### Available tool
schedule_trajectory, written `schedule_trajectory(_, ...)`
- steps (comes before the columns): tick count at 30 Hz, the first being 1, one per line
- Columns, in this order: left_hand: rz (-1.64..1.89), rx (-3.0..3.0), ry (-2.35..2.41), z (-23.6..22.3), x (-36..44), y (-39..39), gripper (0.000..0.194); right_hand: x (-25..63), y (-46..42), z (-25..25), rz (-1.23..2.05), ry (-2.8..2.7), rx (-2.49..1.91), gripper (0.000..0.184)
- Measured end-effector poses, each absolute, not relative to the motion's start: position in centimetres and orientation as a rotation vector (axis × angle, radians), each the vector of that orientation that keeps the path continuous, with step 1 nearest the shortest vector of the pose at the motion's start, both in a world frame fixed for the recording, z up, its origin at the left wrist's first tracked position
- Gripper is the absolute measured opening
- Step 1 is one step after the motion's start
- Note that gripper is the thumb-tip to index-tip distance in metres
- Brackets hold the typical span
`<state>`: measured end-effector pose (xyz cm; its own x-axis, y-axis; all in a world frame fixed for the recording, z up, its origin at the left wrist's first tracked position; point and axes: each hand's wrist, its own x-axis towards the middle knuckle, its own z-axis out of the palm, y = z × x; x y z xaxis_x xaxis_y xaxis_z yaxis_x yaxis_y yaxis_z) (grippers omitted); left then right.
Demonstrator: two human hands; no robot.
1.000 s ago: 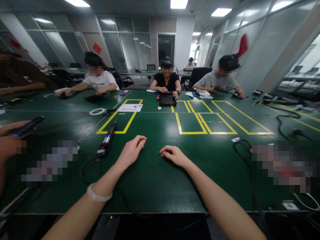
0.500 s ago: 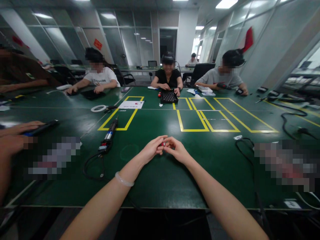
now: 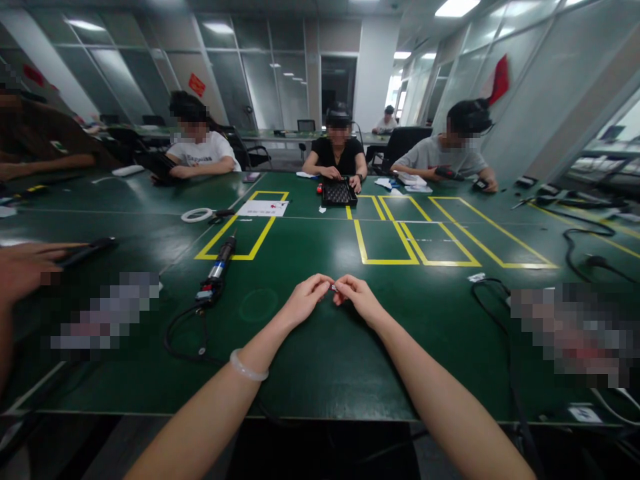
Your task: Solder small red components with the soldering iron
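My left hand and my right hand meet fingertip to fingertip just above the green table, near its middle. Both are pinched on a tiny pale part held between them; it is too small to name. A pale bangle sits on my left wrist. An electric screwdriver with a black cable lies on the table to the left of my left hand, untouched.
Yellow taped rectangles mark the table beyond my hands. A black tray sits before the person opposite. A white tape ring and a paper sheet lie far left. Black cables trail at right. A co-worker's hand is at left.
My hands came together from resting apart on the table and now pinch a tiny part between them. A red speck seen between the fingers half a second ago no longer shows.
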<state>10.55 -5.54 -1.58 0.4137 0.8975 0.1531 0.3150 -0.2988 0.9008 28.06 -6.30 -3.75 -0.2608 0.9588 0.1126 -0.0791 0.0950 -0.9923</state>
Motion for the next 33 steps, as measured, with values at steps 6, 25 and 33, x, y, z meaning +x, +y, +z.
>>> schedule_trajectory(6, 0.926, 2.014, 1.041, -1.0, 10.5, -6.3, 0.024, 27.8, -6.3, -4.1, 1.380, -1.369, -0.947, 0.030)
schedule_trajectory(25, 0.964, 2.061, 1.024, -1.6, 9.8, -5.7, 0.022, 27.8, -6.4, -4.3, 1.404, -1.342, -0.895, 0.029)
schedule_trajectory(33, 0.924, 1.969, 1.050, -1.4, 9.5, -5.6, 0.025, 27.6, -6.6, -4.2, 1.423, -1.352, -0.836, 0.031)
